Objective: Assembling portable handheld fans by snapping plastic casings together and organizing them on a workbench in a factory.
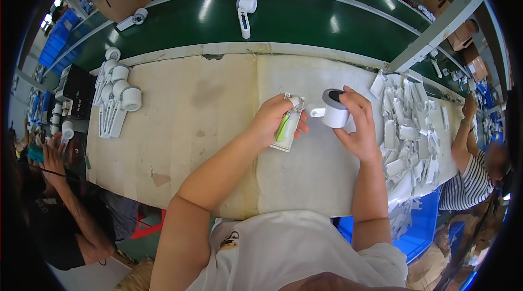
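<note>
head view: left hand [271,119] grasps one white handle [287,130], right hand [357,127] one round head [333,109].

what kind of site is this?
Likely a factory assembly line: a green conveyor belt carries a finished white unit, more are stacked at the bench's left, and loose white housings are piled at its right.

The white handle piece [287,127] is half hidden under the left hand [272,119] — its wiring too small to tell.
</note>
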### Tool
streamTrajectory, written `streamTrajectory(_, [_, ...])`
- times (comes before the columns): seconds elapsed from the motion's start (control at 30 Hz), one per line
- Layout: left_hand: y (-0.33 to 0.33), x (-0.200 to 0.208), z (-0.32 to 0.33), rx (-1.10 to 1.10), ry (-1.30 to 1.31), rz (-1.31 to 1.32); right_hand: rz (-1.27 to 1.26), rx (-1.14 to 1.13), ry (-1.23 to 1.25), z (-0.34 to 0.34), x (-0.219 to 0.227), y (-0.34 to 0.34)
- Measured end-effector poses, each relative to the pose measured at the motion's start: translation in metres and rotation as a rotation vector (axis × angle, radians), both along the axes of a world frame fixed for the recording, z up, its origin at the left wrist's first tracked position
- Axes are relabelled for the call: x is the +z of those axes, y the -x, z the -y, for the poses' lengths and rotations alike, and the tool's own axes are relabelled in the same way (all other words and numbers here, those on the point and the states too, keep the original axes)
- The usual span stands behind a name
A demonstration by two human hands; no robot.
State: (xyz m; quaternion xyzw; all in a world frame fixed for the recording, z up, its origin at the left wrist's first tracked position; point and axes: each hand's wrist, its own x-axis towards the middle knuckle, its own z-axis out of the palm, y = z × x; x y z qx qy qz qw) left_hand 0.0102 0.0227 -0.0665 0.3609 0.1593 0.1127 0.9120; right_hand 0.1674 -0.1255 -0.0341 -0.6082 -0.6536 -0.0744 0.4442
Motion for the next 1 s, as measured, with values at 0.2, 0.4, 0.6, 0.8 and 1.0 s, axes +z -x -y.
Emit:
streamTrajectory(0.2, [0.003,0.021,-0.001,-0.08,-0.427,-0.263,0.364,-0.073,-0.112,-0.004,-0.012,-0.014])
streamTrajectory(0.4, [0.005,0.02,0.004,-0.069,-0.619,-0.261,0.377,-0.082,-0.119,-0.005,-0.007,-0.011])
streamTrajectory(0.6, [0.01,0.025,0.008,-0.001,-0.801,-0.315,0.364,-0.056,-0.078,-0.003,-0.004,-0.004])
streamTrajectory(0.8, [0.013,0.021,0.003,-0.044,-1.199,-0.335,-0.516,0.118,0.196,0.008,0.007,0.008])
streamTrajectory(1.0, [0.01,0.032,0.019,-0.194,-1.425,-0.358,-0.518,0.306,0.359,0.016,0.017,-0.01])
